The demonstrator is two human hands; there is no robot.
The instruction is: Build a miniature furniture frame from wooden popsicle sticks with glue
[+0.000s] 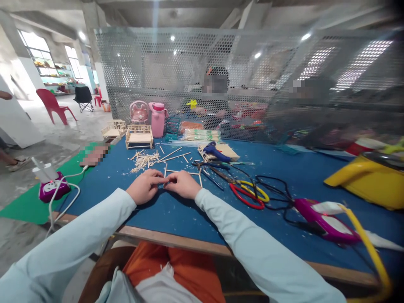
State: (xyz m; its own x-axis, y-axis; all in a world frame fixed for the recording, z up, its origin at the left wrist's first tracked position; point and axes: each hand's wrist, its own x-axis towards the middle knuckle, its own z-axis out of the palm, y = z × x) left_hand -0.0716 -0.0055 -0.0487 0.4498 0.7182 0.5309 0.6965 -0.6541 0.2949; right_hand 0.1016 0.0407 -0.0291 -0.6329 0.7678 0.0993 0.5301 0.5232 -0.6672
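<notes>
Blue tabletop [183,215] spans the view, scissors [232,187] with red and yellow handles lying on its right side. Left hand [145,186] and right hand [184,185] meet fingertips at the left end of a thin stick frame [189,172], can't tell whether either grip is closed; loose stick bits [145,161] heaped just beyond the left hand.
</notes>
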